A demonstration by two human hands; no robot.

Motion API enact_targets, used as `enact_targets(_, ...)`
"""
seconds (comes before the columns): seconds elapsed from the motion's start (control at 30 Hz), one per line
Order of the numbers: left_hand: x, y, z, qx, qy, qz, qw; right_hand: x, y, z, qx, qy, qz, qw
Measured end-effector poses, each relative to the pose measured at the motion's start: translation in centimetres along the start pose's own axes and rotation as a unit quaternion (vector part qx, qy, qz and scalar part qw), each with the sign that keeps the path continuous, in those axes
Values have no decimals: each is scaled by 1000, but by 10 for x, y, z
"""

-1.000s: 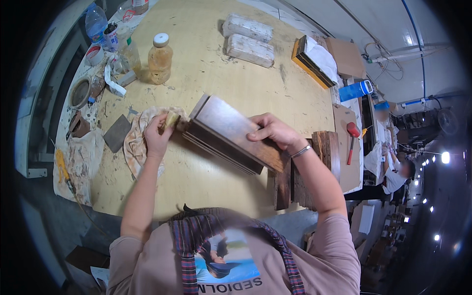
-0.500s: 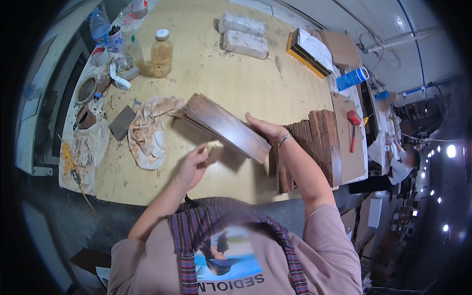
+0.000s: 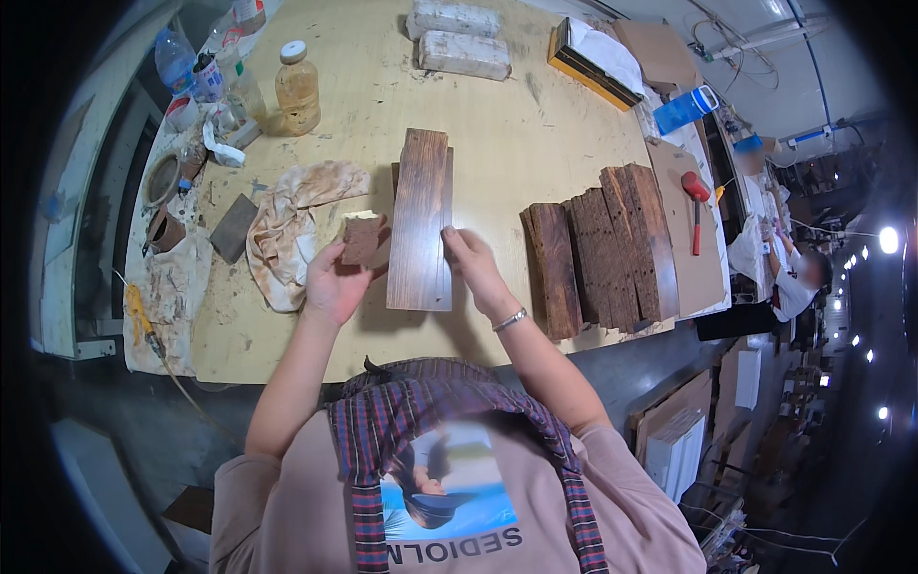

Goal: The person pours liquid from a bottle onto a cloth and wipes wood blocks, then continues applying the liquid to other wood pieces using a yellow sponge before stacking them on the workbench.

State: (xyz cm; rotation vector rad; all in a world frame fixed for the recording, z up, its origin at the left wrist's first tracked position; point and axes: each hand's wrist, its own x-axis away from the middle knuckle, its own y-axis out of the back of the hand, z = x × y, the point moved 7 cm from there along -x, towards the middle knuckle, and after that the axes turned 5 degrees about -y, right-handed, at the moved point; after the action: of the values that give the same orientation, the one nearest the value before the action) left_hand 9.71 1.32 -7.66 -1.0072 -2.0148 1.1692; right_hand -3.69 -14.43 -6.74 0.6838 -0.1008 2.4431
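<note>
A stained rag (image 3: 287,225) is lying on the counter (image 3: 535,143). Beside it, the left hand (image 3: 335,282) is gripping a small brown pad (image 3: 361,239), fingers curled around it. The right hand (image 3: 475,268) is resting loosely spread fingers against the dark plank (image 3: 421,215), lying flat between both hands.

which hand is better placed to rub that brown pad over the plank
Left, probably: the left hand already holds the brown pad beside the plank, while the right hand is flat against the plank's right edge, steadying it.
</note>
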Motion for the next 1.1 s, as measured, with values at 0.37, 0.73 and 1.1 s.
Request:
enact_targets(0.37,32,-67,-2,-326,-53,94,939,10,3,33,93,113,-76,986)
enact_targets(0.73,67,-168,-15,-700,-272,235,617,53,16,50,-300,69,28,951)
enact_targets(1.1,-28,-169,-127,-746,-449,-9,491,91,-10,70,-238,112,128,956)
